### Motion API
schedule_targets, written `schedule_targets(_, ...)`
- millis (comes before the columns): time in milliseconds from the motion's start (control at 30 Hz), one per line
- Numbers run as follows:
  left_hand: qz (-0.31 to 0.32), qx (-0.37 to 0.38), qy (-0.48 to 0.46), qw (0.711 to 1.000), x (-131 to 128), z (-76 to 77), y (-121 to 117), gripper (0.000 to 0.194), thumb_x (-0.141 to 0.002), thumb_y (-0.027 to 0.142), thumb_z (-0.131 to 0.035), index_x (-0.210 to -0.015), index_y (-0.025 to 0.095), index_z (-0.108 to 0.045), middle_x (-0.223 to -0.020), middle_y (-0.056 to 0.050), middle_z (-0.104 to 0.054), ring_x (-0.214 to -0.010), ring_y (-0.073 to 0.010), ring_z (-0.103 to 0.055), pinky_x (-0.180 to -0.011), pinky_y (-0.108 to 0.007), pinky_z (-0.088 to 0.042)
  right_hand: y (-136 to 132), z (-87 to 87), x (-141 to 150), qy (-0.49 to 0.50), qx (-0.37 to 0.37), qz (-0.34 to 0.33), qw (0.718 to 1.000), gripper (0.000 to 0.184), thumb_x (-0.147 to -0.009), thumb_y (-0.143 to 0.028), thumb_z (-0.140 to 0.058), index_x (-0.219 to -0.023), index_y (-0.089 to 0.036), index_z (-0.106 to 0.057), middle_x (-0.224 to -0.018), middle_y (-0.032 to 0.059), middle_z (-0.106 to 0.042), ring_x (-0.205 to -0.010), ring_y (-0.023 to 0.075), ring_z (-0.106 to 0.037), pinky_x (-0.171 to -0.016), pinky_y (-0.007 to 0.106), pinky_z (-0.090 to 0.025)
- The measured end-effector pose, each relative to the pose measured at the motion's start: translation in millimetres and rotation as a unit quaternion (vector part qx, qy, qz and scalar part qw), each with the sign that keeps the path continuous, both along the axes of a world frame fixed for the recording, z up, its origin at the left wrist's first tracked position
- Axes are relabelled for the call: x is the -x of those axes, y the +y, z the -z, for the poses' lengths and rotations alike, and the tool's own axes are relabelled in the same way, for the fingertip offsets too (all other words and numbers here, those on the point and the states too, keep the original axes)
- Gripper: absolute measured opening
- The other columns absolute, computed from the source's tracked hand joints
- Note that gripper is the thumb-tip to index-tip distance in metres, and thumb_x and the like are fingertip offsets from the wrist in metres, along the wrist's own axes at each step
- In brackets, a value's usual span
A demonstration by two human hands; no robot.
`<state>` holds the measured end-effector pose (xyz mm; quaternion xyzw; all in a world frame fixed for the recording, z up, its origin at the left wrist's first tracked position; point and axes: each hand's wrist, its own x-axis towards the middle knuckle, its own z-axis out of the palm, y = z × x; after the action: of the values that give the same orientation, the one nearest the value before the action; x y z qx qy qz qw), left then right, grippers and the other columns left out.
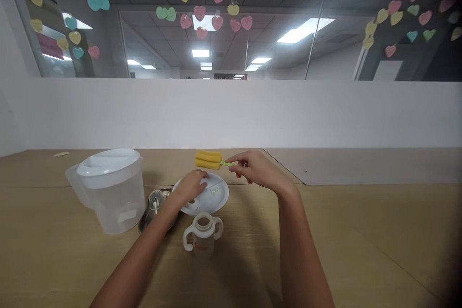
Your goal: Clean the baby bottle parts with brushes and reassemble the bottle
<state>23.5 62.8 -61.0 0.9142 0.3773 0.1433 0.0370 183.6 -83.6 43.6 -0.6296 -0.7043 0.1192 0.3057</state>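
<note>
A bottle brush with a yellow sponge head [208, 159] and thin green handle is pinched between the thumb and fingers of my right hand [252, 167], above the far right side of a white plate [221, 198]. Over the plate's left part, my left hand [191, 186] has its thumb and fingers apart; whether it touches the plate I cannot tell. A small white ring-like part [192, 204] lies on the plate near my left wrist. Nearer to me stands an uncapped clear baby bottle [203, 238] with two white side handles.
On the left stands a large translucent lidded pitcher [117, 202]. Beside it, a metal tray [143, 223] holds a clear dome cap [156, 200], partly behind my left forearm. A white wall [231, 113] and window rise behind the table [361, 240].
</note>
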Motion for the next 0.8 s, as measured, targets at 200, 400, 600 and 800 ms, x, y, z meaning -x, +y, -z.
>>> schedule_targets(200, 0.049, 0.022, -0.003, 0.999, -30, 34.9, -1, 0.031, -0.08, 0.02, -0.053, -0.11, 0.018, -0.06, -0.107, -0.005, -0.064, -0.099, -0.0196, -0.057, -0.089, -0.028, -0.041, 8, 7.3, -11, 0.01, 0.001, -0.009, 1.0, 0.029, -0.081, -0.021, -0.054, -0.107, -0.014, -0.066, -0.061, -0.0001, -0.062, -0.041, 0.006, -0.044, -0.044, 0.018, -0.037)
schedule_targets(400, 0.028, 0.02, 0.002, 0.999, -38, 41.6, 0, 0.025, -0.078, 0.024, -0.056, -0.102, 0.018, -0.059, -0.105, -0.008, -0.063, -0.098, -0.0221, -0.058, -0.084, -0.03, -0.042, 10, 6.9, -16, 0.009, 0.013, 0.002, 1.0, 0.03, -0.081, -0.02, -0.052, -0.108, -0.014, -0.066, -0.06, 0.0001, -0.06, -0.041, 0.0066, -0.045, -0.045, 0.018, -0.037)
schedule_targets(600, -0.018, 0.036, 0.011, 0.999, -36, 42.6, -5, 0.04, -0.075, 0.026, -0.059, -0.113, 0.015, -0.05, -0.098, -0.01, -0.064, -0.091, -0.0227, -0.061, -0.075, -0.029, -0.044, 13, 10.3, -20, 0.005, 0.008, -0.005, 1.0, 0.031, -0.082, -0.021, -0.052, -0.109, -0.013, -0.065, -0.061, 0.0001, -0.061, -0.042, 0.0065, -0.043, -0.046, 0.018, -0.037)
schedule_targets(800, -0.018, 0.054, 0.014, 0.998, -29, 32.0, -4, 0.015, -0.072, 0.022, -0.06, -0.087, 0.018, -0.062, -0.082, -0.005, -0.066, -0.082, -0.0203, -0.062, -0.069, -0.026, -0.042, 9, 6.3, -13, -0.015, 0.003, 0.013, 1.0, 0.029, -0.082, -0.02, -0.052, -0.107, -0.015, -0.066, -0.061, 0.0003, -0.061, -0.042, 0.0067, -0.045, -0.046, 0.019, -0.037)
